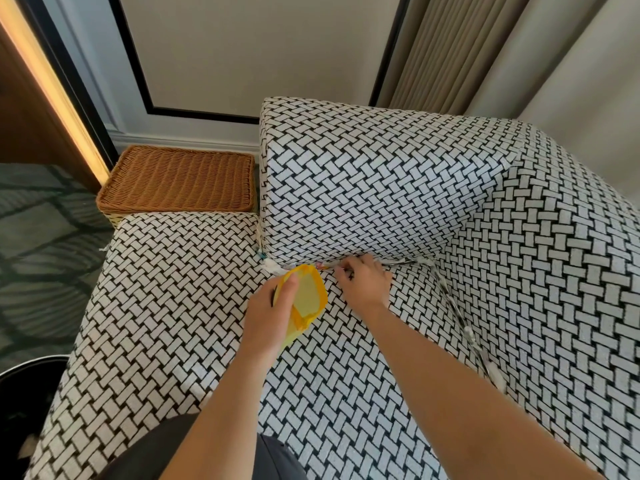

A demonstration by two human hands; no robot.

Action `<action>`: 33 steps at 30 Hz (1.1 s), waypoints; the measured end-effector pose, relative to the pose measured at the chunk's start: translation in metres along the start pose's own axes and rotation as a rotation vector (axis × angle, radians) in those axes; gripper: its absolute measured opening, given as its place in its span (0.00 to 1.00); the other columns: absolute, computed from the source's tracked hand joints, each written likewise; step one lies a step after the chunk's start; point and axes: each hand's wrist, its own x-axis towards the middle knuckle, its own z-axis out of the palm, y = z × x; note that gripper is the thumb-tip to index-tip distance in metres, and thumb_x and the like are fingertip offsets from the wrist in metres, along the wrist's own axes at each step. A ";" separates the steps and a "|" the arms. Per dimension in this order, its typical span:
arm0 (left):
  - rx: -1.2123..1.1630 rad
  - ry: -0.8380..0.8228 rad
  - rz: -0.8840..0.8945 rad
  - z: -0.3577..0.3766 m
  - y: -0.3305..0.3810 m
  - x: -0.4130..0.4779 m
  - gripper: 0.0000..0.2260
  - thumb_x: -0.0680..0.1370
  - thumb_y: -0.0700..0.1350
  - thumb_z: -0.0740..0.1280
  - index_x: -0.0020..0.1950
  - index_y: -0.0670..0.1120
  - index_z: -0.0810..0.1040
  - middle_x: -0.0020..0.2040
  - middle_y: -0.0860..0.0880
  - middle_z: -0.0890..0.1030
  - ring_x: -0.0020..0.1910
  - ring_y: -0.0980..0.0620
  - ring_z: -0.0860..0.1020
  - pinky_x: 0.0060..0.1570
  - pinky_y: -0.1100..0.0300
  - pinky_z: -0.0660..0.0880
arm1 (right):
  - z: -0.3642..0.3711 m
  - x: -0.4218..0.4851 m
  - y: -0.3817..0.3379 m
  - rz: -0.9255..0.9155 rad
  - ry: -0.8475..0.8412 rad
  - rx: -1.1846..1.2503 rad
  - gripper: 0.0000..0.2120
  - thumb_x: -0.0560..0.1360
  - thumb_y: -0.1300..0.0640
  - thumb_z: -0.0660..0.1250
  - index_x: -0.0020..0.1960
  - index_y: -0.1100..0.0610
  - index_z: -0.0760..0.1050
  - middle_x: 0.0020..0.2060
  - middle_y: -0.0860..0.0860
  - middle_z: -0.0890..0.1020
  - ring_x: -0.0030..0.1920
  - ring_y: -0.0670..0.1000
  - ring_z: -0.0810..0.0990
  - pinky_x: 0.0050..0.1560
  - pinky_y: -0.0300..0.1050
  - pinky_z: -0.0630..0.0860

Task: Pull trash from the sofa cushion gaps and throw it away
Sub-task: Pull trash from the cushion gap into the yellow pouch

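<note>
A sofa (180, 306) in black-and-white woven-pattern fabric fills the view. My left hand (270, 313) grips a yellow plastic wrapper (306, 303) just above the seat. My right hand (363, 282) rests at the gap under the back cushion (363, 188), fingers pinched on a small colourful scrap (325, 266) sticking out of the gap. A white crumpled tissue (272, 265) pokes from the gap's left end. More white bits (467, 332) line the gap along the right armrest, with a larger white piece (497, 377) lower down.
A wicker basket (180, 180) stands on the floor behind the seat's far left corner. A black bin (24, 393) with scraps inside sits at the lower left beside the sofa. Curtains (485, 53) hang behind the backrest.
</note>
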 end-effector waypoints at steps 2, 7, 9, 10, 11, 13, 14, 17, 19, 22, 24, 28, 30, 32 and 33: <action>-0.025 0.021 0.051 0.010 -0.003 0.000 0.11 0.79 0.54 0.58 0.44 0.50 0.74 0.44 0.46 0.77 0.43 0.51 0.74 0.38 0.65 0.71 | 0.002 -0.004 0.001 0.005 0.089 0.169 0.12 0.78 0.49 0.59 0.54 0.53 0.77 0.51 0.51 0.77 0.49 0.52 0.76 0.54 0.48 0.70; 0.067 0.016 0.099 0.038 -0.025 0.006 0.34 0.65 0.75 0.58 0.59 0.53 0.74 0.57 0.47 0.75 0.56 0.50 0.74 0.57 0.49 0.74 | -0.001 -0.014 0.010 0.036 0.152 0.374 0.08 0.77 0.57 0.62 0.54 0.56 0.76 0.54 0.54 0.74 0.42 0.49 0.72 0.44 0.41 0.72; -0.023 0.019 0.062 0.040 -0.024 0.008 0.35 0.64 0.75 0.58 0.63 0.56 0.71 0.62 0.48 0.73 0.61 0.49 0.73 0.59 0.48 0.73 | 0.000 -0.013 0.008 -0.012 0.107 0.313 0.11 0.75 0.53 0.64 0.57 0.55 0.75 0.55 0.53 0.72 0.43 0.51 0.73 0.48 0.47 0.73; -0.090 0.028 0.066 0.040 -0.021 0.008 0.31 0.65 0.72 0.60 0.63 0.57 0.71 0.61 0.49 0.73 0.60 0.50 0.73 0.58 0.51 0.74 | 0.000 -0.013 0.006 -0.016 0.090 0.292 0.12 0.75 0.51 0.65 0.57 0.54 0.75 0.55 0.53 0.72 0.42 0.52 0.74 0.50 0.49 0.73; -0.133 0.033 0.065 0.040 -0.018 0.007 0.29 0.66 0.70 0.61 0.62 0.57 0.71 0.61 0.50 0.73 0.60 0.51 0.73 0.57 0.55 0.74 | -0.001 -0.012 0.004 -0.011 0.085 0.278 0.13 0.75 0.50 0.64 0.57 0.54 0.75 0.55 0.54 0.72 0.42 0.52 0.74 0.51 0.50 0.73; -0.111 0.031 0.062 0.041 -0.022 0.010 0.35 0.64 0.71 0.62 0.67 0.57 0.67 0.66 0.51 0.70 0.63 0.52 0.71 0.61 0.52 0.72 | -0.001 -0.010 0.005 0.010 0.079 0.256 0.15 0.75 0.50 0.64 0.59 0.55 0.74 0.57 0.55 0.71 0.43 0.53 0.75 0.52 0.51 0.74; -0.086 0.033 0.069 0.043 -0.025 0.010 0.38 0.62 0.71 0.62 0.70 0.57 0.65 0.68 0.52 0.69 0.65 0.52 0.69 0.63 0.50 0.70 | -0.001 -0.009 0.006 0.008 0.064 0.224 0.15 0.75 0.52 0.63 0.61 0.55 0.73 0.58 0.55 0.70 0.45 0.54 0.76 0.53 0.51 0.74; -0.053 0.059 0.121 0.047 -0.031 0.012 0.38 0.62 0.68 0.63 0.70 0.57 0.65 0.68 0.54 0.69 0.67 0.54 0.69 0.65 0.50 0.69 | 0.001 -0.007 0.007 -0.050 0.052 0.066 0.17 0.75 0.55 0.61 0.64 0.57 0.72 0.58 0.57 0.70 0.50 0.57 0.76 0.51 0.48 0.73; -0.070 0.074 0.133 0.048 -0.036 0.017 0.36 0.62 0.67 0.63 0.69 0.56 0.68 0.66 0.53 0.72 0.65 0.54 0.71 0.63 0.52 0.71 | 0.003 -0.006 0.010 -0.066 0.094 0.013 0.18 0.76 0.52 0.61 0.64 0.57 0.72 0.58 0.56 0.71 0.51 0.57 0.76 0.50 0.48 0.72; -0.108 0.078 0.146 0.047 -0.039 0.022 0.27 0.63 0.66 0.63 0.59 0.56 0.75 0.55 0.51 0.79 0.55 0.54 0.77 0.52 0.61 0.75 | 0.010 -0.006 0.015 -0.023 0.183 0.105 0.15 0.74 0.49 0.63 0.57 0.56 0.75 0.52 0.53 0.75 0.49 0.54 0.76 0.48 0.47 0.71; -0.127 0.086 0.146 0.047 -0.037 0.023 0.19 0.64 0.64 0.64 0.50 0.58 0.76 0.47 0.54 0.81 0.47 0.59 0.78 0.43 0.67 0.75 | 0.015 -0.003 0.017 0.021 0.288 0.152 0.15 0.70 0.50 0.68 0.51 0.60 0.76 0.47 0.55 0.77 0.46 0.55 0.77 0.46 0.48 0.72; -0.149 0.123 0.133 0.049 -0.034 0.023 0.11 0.68 0.60 0.67 0.45 0.56 0.76 0.43 0.53 0.80 0.41 0.59 0.78 0.37 0.72 0.74 | 0.013 -0.003 0.015 0.127 0.235 -0.009 0.21 0.71 0.42 0.64 0.53 0.59 0.77 0.52 0.55 0.75 0.51 0.56 0.74 0.51 0.49 0.68; -0.151 0.139 0.120 0.050 -0.034 0.025 0.14 0.65 0.62 0.65 0.44 0.55 0.76 0.42 0.52 0.80 0.42 0.57 0.78 0.38 0.68 0.75 | 0.011 0.001 0.013 0.173 0.176 -0.036 0.23 0.72 0.40 0.59 0.56 0.56 0.77 0.56 0.53 0.73 0.56 0.55 0.71 0.54 0.49 0.65; -0.139 0.142 0.121 0.051 -0.035 0.026 0.17 0.62 0.64 0.64 0.44 0.55 0.77 0.41 0.52 0.80 0.42 0.56 0.78 0.39 0.66 0.74 | 0.011 0.004 0.012 0.208 0.123 -0.029 0.24 0.70 0.38 0.58 0.57 0.53 0.77 0.57 0.51 0.72 0.58 0.54 0.70 0.55 0.50 0.64; -0.135 0.138 0.122 0.051 -0.035 0.027 0.19 0.62 0.65 0.63 0.43 0.54 0.77 0.41 0.52 0.80 0.41 0.55 0.78 0.39 0.65 0.74 | 0.010 0.005 0.011 0.225 0.108 -0.022 0.24 0.70 0.38 0.59 0.57 0.52 0.78 0.58 0.51 0.72 0.58 0.54 0.70 0.56 0.50 0.64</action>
